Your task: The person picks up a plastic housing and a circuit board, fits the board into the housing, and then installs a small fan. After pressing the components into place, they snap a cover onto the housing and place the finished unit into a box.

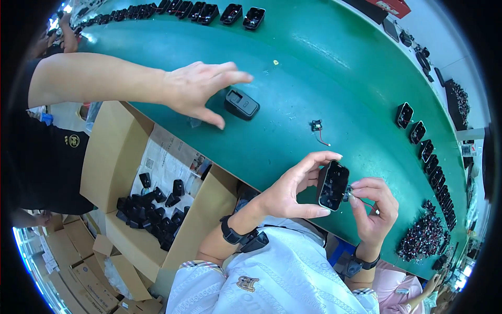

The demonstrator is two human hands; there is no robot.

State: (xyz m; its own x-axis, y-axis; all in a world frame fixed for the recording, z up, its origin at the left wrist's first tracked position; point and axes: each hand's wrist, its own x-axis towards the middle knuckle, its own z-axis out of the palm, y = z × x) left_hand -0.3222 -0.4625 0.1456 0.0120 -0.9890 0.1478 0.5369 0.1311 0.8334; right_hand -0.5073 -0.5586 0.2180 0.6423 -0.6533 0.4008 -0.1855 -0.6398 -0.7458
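Note:
My left hand (293, 191) holds a black plastic housing (333, 185) upright over the near edge of the green table (324, 78), open side toward me. My right hand (374, 206) pinches a small part with thin wires (349, 192) at the housing's right side. Farther out on the table lies another small wired part (317, 126) with a red lead. A co-worker's bare arm reaches in from the left, the open hand (201, 89) hovering just left of a closed black housing (241, 103) lying flat.
A cardboard box (172, 204) lined with newspaper holds several black housings (151, 209) at my lower left. Rows of open black housings run along the far edge (209, 11) and right edge (426, 152). A heap of small wired parts (426, 236) lies at right.

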